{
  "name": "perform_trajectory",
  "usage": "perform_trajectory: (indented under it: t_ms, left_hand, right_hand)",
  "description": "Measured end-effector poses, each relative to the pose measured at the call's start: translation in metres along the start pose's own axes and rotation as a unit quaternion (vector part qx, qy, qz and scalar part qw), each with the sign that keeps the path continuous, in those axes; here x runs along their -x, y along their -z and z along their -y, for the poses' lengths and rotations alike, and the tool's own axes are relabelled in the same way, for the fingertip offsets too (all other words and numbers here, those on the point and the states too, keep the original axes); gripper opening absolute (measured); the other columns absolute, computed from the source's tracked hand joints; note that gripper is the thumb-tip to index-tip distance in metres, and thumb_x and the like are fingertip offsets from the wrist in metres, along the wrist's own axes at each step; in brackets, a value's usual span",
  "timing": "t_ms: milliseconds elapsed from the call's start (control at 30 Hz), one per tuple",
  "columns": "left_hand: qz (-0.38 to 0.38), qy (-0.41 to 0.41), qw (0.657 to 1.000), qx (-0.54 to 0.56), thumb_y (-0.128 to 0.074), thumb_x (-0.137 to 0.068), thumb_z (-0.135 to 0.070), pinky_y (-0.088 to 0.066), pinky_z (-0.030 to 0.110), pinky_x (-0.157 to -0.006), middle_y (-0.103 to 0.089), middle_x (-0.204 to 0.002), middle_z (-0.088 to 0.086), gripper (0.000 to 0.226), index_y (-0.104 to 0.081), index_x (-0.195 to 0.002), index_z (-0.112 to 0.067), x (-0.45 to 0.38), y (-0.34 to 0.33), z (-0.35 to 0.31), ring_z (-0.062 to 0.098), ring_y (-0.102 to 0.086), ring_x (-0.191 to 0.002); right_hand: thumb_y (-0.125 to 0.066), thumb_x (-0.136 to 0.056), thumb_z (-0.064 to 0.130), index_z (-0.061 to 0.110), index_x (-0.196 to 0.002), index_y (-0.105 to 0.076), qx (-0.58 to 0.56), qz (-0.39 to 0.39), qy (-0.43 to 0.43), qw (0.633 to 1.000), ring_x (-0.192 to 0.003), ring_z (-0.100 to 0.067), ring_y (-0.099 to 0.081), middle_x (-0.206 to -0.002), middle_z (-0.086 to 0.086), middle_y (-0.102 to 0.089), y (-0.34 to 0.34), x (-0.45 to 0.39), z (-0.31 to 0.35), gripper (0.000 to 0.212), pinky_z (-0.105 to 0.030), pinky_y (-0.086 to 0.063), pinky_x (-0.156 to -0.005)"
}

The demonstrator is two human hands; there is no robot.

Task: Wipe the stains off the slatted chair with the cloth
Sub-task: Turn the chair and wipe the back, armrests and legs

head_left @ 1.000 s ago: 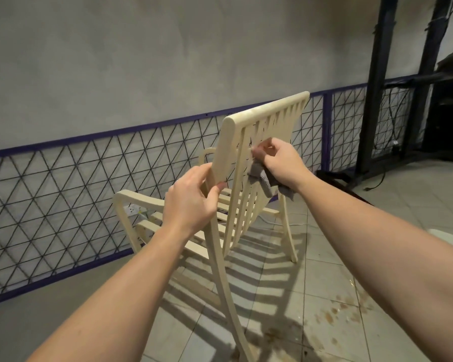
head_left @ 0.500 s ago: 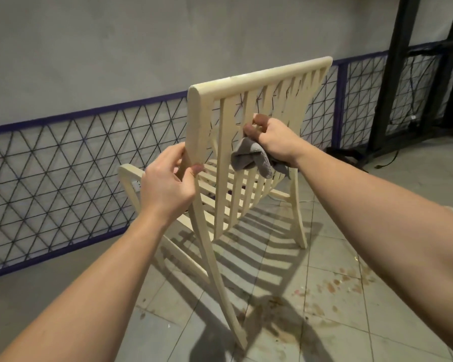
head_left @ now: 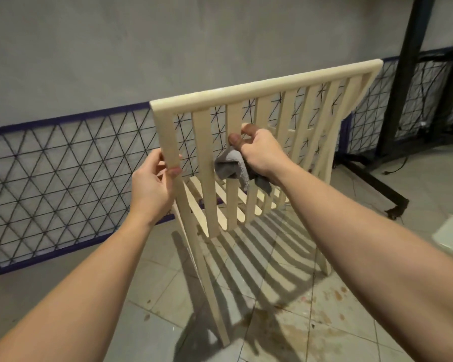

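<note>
Gripping the chair's (head_left: 249, 92) left back post, the left hand (head_left: 152, 186) curls thumb and fingers round it. To its right, the right hand (head_left: 259, 152) clutches a grey cloth (head_left: 230, 167) against a middle back slat, fingertips hooked around the slat. Below both hands, the seat slats throw striped shadows on the stained tile floor (head_left: 311, 322).

Grey plastered wall (head_left: 115, 53) carries a purple-framed wire lattice panel (head_left: 50, 173) along its base. Tiled floor (head_left: 311, 322) shows brown staining. Black metal frame (head_left: 403, 100) stands at right.
</note>
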State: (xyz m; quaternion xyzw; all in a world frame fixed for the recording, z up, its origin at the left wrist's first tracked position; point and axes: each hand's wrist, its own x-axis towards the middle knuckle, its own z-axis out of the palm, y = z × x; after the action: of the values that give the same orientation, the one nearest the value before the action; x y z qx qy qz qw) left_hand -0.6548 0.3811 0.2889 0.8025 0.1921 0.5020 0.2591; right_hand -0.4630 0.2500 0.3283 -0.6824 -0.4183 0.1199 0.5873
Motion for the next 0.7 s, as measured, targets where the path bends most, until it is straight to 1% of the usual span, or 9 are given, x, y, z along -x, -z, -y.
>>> perform_trajectory:
  t_ms: [100,200,267,333,400,500,567,633,700]
  left_hand:
    - [0.018,0.009,1.0,0.01,-0.061,-0.1,-0.033,-0.053,0.012,-0.073,-0.069,-0.109,-0.012,0.022,-0.064,-0.118,-0.02,-0.009,0.008,0.014,-0.002,-0.065,-0.097]
    - [0.024,0.036,0.999,0.019,-0.058,-0.102,-0.031,-0.055,0.02,-0.079,-0.069,-0.112,-0.012,0.018,-0.062,-0.118,-0.023,-0.017,0.004,0.023,0.002,-0.065,-0.102]
    - [0.015,0.062,0.998,0.018,-0.055,-0.102,-0.02,-0.057,0.029,-0.086,-0.069,-0.107,-0.016,0.018,-0.062,-0.116,-0.029,-0.022,0.0,0.028,0.0,-0.065,-0.101]
    - [0.01,0.072,0.997,0.007,-0.053,-0.101,-0.016,-0.058,0.039,-0.091,-0.069,-0.101,-0.021,0.024,-0.061,-0.11,-0.037,-0.023,-0.002,0.031,-0.001,-0.065,-0.099]
    - [0.018,0.072,0.997,0.009,-0.053,-0.102,-0.019,-0.058,0.044,-0.092,-0.069,-0.101,-0.021,0.024,-0.06,-0.109,-0.041,-0.023,-0.001,0.033,-0.001,-0.065,-0.1]
    - [0.056,0.059,0.996,0.027,-0.06,-0.101,-0.028,-0.058,0.041,-0.093,-0.068,-0.109,-0.019,0.023,-0.055,-0.118,-0.043,-0.022,0.006,0.032,-0.005,-0.063,-0.103]
    - [0.066,0.043,0.995,0.054,-0.065,-0.098,-0.03,-0.057,0.037,-0.095,-0.066,-0.115,-0.019,0.032,-0.053,-0.124,-0.043,-0.024,0.008,0.026,-0.007,-0.061,-0.109]
    - [0.047,0.028,0.994,0.096,-0.065,-0.097,-0.03,-0.055,0.032,-0.095,-0.066,-0.121,-0.016,0.04,-0.051,-0.135,-0.032,-0.028,0.008,0.018,-0.001,-0.061,-0.115]
    - [0.031,0.025,0.99,0.133,-0.061,-0.097,-0.033,-0.053,0.031,-0.097,-0.069,-0.118,-0.012,0.037,-0.054,-0.133,-0.028,-0.031,0.007,0.012,0.004,-0.064,-0.114]
  right_hand:
    - [-0.057,-0.097,0.046,0.024,-0.142,-0.048,0.012,-0.011,0.012,1.0,-0.094,-0.02,-0.066,-0.111,-0.003,-0.068,-0.011,0.001,0.001,0.051,-0.033,-0.052,-0.088]
    - [-0.055,-0.098,0.045,0.027,-0.131,-0.054,0.024,-0.009,0.029,0.999,-0.057,-0.005,-0.055,-0.082,0.003,-0.069,-0.016,0.006,0.0,0.037,-0.023,-0.046,-0.061]
    - [-0.052,-0.099,0.046,0.029,-0.129,-0.052,0.031,-0.016,0.022,0.999,-0.051,-0.009,-0.049,-0.074,-0.002,-0.065,-0.017,0.012,-0.007,0.035,-0.024,-0.043,-0.052]
    - [-0.05,-0.096,0.057,0.024,-0.118,-0.055,0.054,-0.035,0.002,0.998,-0.057,-0.012,-0.05,-0.068,-0.002,-0.058,-0.017,0.025,-0.014,0.04,-0.03,-0.042,-0.057]
    - [-0.05,-0.087,0.072,0.021,-0.102,-0.063,0.069,-0.02,-0.067,0.995,-0.07,-0.011,-0.056,-0.079,0.005,-0.062,-0.012,0.04,-0.023,0.055,-0.031,-0.043,-0.066]
    - [-0.07,-0.07,0.074,0.03,-0.101,-0.074,-0.008,0.118,-0.15,0.982,-0.094,-0.012,-0.068,-0.102,0.01,-0.073,0.0,0.061,-0.027,0.054,-0.037,-0.052,-0.088]
    - [-0.087,-0.066,0.05,0.029,-0.104,-0.076,-0.076,0.142,-0.106,0.981,-0.097,-0.021,-0.072,-0.102,0.004,-0.076,0.005,0.07,-0.017,0.045,-0.042,-0.056,-0.091]
    - [-0.087,-0.071,0.029,0.03,-0.106,-0.075,-0.048,0.065,0.015,0.997,-0.096,-0.011,-0.071,-0.101,0.009,-0.076,0.007,0.073,0.002,0.037,-0.03,-0.055,-0.085]
    - [-0.082,-0.079,0.019,0.033,-0.107,-0.075,0.001,-0.046,0.168,0.985,-0.098,-0.001,-0.066,-0.103,0.013,-0.072,0.008,0.071,0.034,0.032,-0.018,-0.049,-0.086]
